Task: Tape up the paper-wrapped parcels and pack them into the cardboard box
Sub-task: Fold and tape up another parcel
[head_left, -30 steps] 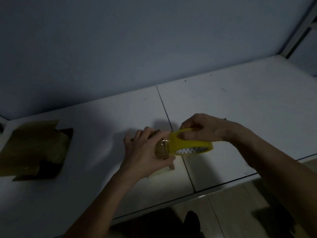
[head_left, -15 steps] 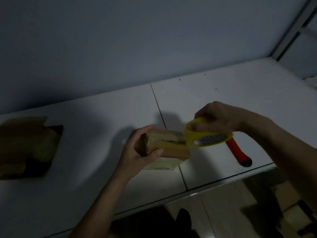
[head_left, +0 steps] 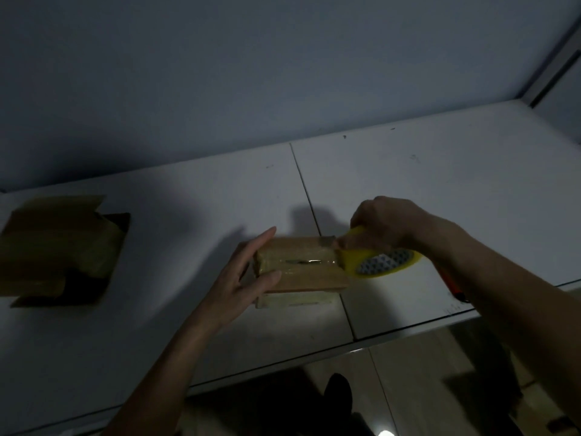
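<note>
Starting far left of the parcel, the cardboard box waits open. The left hand steadies the parcel's left end, fingers straight; the right hand, clasping the tape roll at its right end, should pull tight and flat.

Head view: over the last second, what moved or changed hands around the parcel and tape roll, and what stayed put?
The right hand drew the yellow tape roll rightward, off the parcel, laying a glossy strip along its top. The left hand slid from covering the parcel to bracing its left end, fingers straightened. An orange-handled tool came into sight beyond the roll. The cardboard box stayed at the table's left.
</note>
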